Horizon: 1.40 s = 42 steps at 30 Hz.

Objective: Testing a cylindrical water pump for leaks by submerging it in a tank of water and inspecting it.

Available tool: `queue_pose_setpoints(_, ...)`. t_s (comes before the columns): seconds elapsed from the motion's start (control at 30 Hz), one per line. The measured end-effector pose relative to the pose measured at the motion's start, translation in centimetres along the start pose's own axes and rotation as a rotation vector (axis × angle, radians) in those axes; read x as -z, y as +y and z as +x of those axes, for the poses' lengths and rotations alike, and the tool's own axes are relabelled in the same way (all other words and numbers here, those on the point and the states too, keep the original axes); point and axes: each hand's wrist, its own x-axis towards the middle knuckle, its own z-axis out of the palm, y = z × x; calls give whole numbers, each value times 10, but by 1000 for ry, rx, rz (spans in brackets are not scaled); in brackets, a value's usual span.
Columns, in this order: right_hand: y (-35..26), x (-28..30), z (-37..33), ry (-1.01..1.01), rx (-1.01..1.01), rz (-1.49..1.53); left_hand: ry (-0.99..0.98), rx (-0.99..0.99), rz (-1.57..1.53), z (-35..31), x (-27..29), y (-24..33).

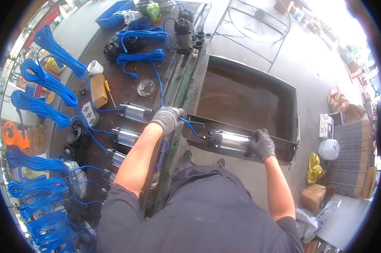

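Left: blue cable coils (pixel 40 111) along the table (pixel 127 90). Left hand (pixel 168 119), gloved, curled shut, seemingly pinching a blue cord (pixel 190 127); forearm slants far and right. Steel pump (pixel 228 141) lies right of it, apart, long axis roughly left-right, at the near side of the water tank (pixel 297 111). Right hand (pixel 261 144), nearer, wraps its right end, forearm angled far-left

Right end of steel pump (pixel 227 141) covered by right hand (pixel 262 145). Palm of left hand (pixel 168 119) hidden; grip on blue cord (pixel 191 127) can't be told. Lower bench pumps (pixel 115 157) partly blocked by left arm (pixel 135 164). Shoes (pixel 188 155) half covered by clothing (pixel 207 202). Fan (pixel 260 14) cut off by top edge. Small print on white box (pixel 89 114) unreadable.
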Motion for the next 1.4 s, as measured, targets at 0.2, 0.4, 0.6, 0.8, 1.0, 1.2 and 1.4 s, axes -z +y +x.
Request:
queue_pose_setpoints(0.2, -2, -22, 2, 36, -93, 333, 197, -137, 200, 59, 21, -47)
queue_pose_setpoints(0.4, 21, -55, 16, 168, -4, 329, 0, 32, -434, 154, 46, -145)
queue_pose_setpoints(0.6, 31, -65, 22, 205, 21, 308, -95, 340, 148, 156, 47, -210)
queue_pose_setpoints(0.8, 35, -71, 24, 220, 27, 477, -63, 283, 407, 136, 42, -254)
queue_pose_setpoints(1.0, 34, -69, 26, 195, 46, 481, -248, 606, 413, 132, 74, -305)
queue_pose_setpoints(1.2, 35, -69, 25, 201, 59, 442, 402, 392, -19, 227, 76, -313)
queue_pose_setpoints(1.4, 34, -70, 24, 180, 39, 558, 199, 394, 58, 309, 82, -311)
